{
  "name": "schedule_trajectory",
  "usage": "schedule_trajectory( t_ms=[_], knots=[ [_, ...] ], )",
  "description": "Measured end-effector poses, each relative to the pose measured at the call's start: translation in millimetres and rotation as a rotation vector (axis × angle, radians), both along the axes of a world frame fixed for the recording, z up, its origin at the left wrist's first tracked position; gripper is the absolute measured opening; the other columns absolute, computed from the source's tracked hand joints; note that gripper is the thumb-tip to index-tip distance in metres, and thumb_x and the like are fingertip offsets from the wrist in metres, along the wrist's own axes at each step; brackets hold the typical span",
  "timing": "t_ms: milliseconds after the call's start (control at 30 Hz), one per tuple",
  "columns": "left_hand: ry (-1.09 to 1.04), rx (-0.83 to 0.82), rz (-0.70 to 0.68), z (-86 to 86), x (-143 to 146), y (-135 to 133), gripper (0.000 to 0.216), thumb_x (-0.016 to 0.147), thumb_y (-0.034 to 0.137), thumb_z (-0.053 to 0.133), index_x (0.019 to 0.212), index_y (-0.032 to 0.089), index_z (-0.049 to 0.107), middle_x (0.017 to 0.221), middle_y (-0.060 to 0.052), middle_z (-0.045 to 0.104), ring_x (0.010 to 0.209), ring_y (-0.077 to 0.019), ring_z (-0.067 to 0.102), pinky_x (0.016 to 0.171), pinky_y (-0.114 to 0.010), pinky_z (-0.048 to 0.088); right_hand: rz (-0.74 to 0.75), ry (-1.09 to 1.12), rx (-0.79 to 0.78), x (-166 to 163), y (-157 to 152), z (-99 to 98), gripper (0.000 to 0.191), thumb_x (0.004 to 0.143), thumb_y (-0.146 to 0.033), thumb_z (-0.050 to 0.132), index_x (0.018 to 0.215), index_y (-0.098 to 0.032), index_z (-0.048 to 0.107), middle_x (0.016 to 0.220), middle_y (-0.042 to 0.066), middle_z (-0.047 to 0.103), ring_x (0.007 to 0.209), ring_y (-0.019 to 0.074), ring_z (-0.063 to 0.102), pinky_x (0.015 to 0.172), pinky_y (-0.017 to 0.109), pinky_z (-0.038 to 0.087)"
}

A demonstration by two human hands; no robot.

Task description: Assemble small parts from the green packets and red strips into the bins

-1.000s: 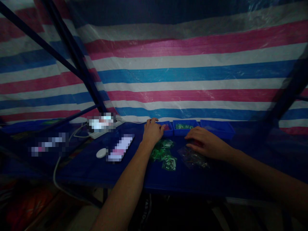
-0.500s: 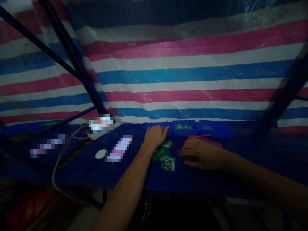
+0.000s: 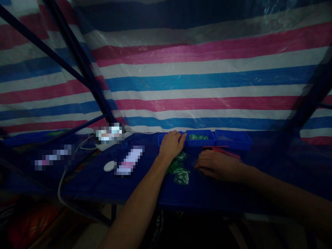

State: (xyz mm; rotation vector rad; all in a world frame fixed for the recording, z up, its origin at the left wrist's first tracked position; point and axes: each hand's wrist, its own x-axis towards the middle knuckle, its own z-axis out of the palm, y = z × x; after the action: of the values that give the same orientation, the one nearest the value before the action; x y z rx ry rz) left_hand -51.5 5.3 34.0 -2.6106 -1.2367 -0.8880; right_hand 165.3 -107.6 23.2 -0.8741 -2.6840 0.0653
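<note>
My left hand (image 3: 171, 144) reaches over the left blue bin (image 3: 162, 139), its thumb apart from the fingers; the fingertips are hidden behind the knuckles. Under that wrist, small clear bags with green and pale contents (image 3: 181, 176) lie in a pile on the blue table. To the right of the pile, my right hand (image 3: 214, 164) rests low over the table with curled fingers. A faint clear edge shows by its fingertips, but what they hold is too dark to make out. Just behind this hand lies a flat pink-red item (image 3: 225, 151).
A middle blue bin (image 3: 201, 142) holds green-and-white pieces, and a right blue bin (image 3: 233, 140) stands beside it. On the left are a blurred lit phone (image 3: 130, 160), a white round object (image 3: 110, 166) and a white power strip (image 3: 114, 142) with cables. A striped sheet (image 3: 207, 83) hangs behind.
My left hand has shifted slightly to the right over the left bin. The fingers of my right hand have drawn closer together. The bags and bins stay in place.
</note>
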Motion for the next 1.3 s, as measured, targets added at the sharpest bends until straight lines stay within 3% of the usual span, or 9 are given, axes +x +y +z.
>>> schedule_trajectory(
  t_ms=[233, 433, 533, 667, 900, 1300],
  knots=[
    [-0.106, -0.079, -0.17, 4.4, 5, -8, 0.05, 0.108, 0.046, 0.034, 0.096, 0.017, 0.073, 0.1, -0.01, 0.072, 0.103, -0.0235, 0.063, 0.1, -0.037, 0.046, -0.121, 0.116, 0.017, -4, -1, -1.3, 0.02, 0.092, -0.015, 0.058, 0.108, -0.021, 0.068, 0.1, 0.008, 0.07, 0.095, 0.0235, 0.064, 0.088, 0.039, 0.051],
    [-0.25, -0.304, -0.478, 8.2, 10, -23, 0.06, 0.109, 0.049, 0.025, 0.105, 0.018, 0.076, 0.105, -0.009, 0.076, 0.103, -0.0224, 0.068, 0.098, -0.037, 0.049, -0.353, 0.605, 0.026, 4, 3, -1.7, 0.019, 0.088, -0.02, 0.062, 0.107, -0.023, 0.062, 0.1, 0.006, 0.071, 0.087, 0.0219, 0.07, 0.08, 0.037, 0.056],
    [-0.244, -0.339, -0.595, 6.6, 16, -29, 0.046, 0.105, 0.05, 0.042, 0.107, 0.019, 0.076, 0.106, -0.007, 0.077, 0.101, -0.0213, 0.069, 0.094, -0.035, 0.051, -0.457, 0.817, 0.005, 9, 7, -2.3, 0.018, 0.09, -0.026, 0.064, 0.107, -0.024, 0.061, 0.096, 0.005, 0.072, 0.085, 0.0223, 0.071, 0.08, 0.038, 0.06],
    [-0.223, -0.307, -0.585, 2.4, 24, -32, 0.025, 0.098, 0.04, 0.062, 0.108, 0.02, 0.075, 0.108, -0.005, 0.077, 0.101, -0.0199, 0.07, 0.092, -0.033, 0.052, -0.491, 0.94, -0.057, 13, 12, -3.9, 0.02, 0.09, -0.033, 0.068, 0.106, -0.023, 0.06, 0.095, 0.006, 0.071, 0.085, 0.0221, 0.072, 0.078, 0.036, 0.061],
    [-0.262, -0.326, -0.554, 3.0, 27, -32, 0.023, 0.1, 0.037, 0.058, 0.104, 0.02, 0.075, 0.101, -0.005, 0.078, 0.092, -0.0193, 0.07, 0.084, -0.032, 0.052, -0.395, 0.957, -0.188, 13, 12, -4.7, 0.036, 0.09, -0.038, 0.071, 0.122, -0.024, 0.061, 0.11, 0.009, 0.071, 0.101, 0.0251, 0.072, 0.089, 0.041, 0.062],
    [-0.379, -0.389, -0.522, 0.9, 29, -30, 0.017, 0.094, 0.032, 0.068, 0.105, 0.021, 0.074, 0.106, -0.006, 0.077, 0.095, -0.0201, 0.07, 0.085, -0.035, 0.054, -0.441, 0.977, -0.227, 17, 15, -3.1, 0.029, 0.09, -0.045, 0.071, 0.11, -0.024, 0.069, 0.104, 0.008, 0.076, 0.093, 0.025, 0.074, 0.084, 0.042, 0.062]
  ],
)
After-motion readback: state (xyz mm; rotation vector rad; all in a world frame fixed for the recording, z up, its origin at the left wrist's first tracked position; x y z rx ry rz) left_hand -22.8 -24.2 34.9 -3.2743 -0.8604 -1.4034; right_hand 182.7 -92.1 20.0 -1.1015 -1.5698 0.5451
